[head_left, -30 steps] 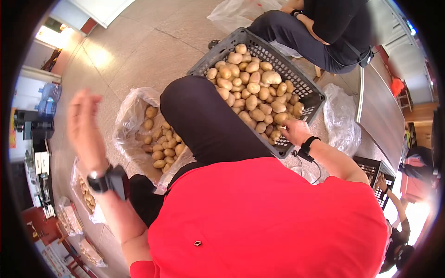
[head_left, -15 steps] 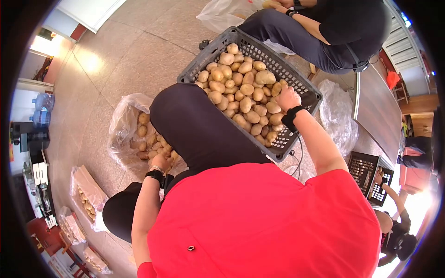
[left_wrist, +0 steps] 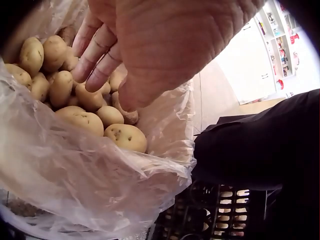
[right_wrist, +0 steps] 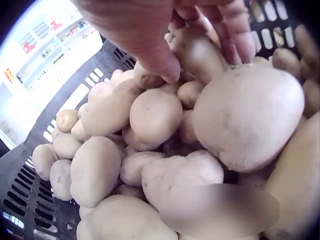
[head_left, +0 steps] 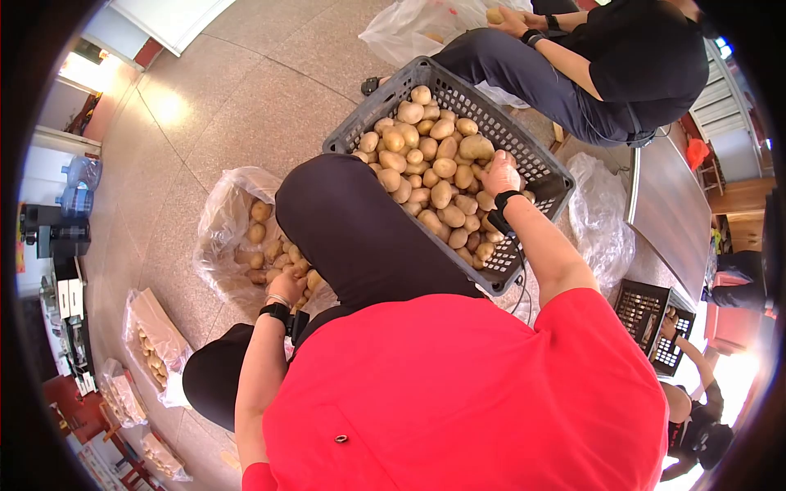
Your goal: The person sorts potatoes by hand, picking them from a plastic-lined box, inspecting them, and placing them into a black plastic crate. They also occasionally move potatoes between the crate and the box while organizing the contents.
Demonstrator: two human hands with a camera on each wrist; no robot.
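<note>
In the head view, my left hand (head_left: 286, 286) is at the near edge of a plastic-lined bag (head_left: 214, 237) of potatoes. The left wrist view shows that hand (left_wrist: 155, 45) with fingers extended loosely over the potatoes (left_wrist: 61, 89), nothing visible in its grip; whether the fingertips touch them cannot be told. My right hand (head_left: 502, 176) reaches into a black crate (head_left: 536, 147) heaped with potatoes, near its right side. Up close in the right wrist view, the thumb and fingers of my right hand (right_wrist: 165, 30) hold a potato (right_wrist: 197, 52) above the heap (right_wrist: 155, 117).
Another person in black (head_left: 639, 69) sits beyond the crate, with a clear plastic bag (head_left: 417, 29). Crumpled plastic (head_left: 602, 213) lies right of the crate. More bags of potatoes (head_left: 155, 344) stand at the left. Another black crate (head_left: 643, 311) is at the lower right.
My left hand has come down from a raised position at the left to the potato bag. My right hand has moved from the crate's near corner farther up along its right side.
</note>
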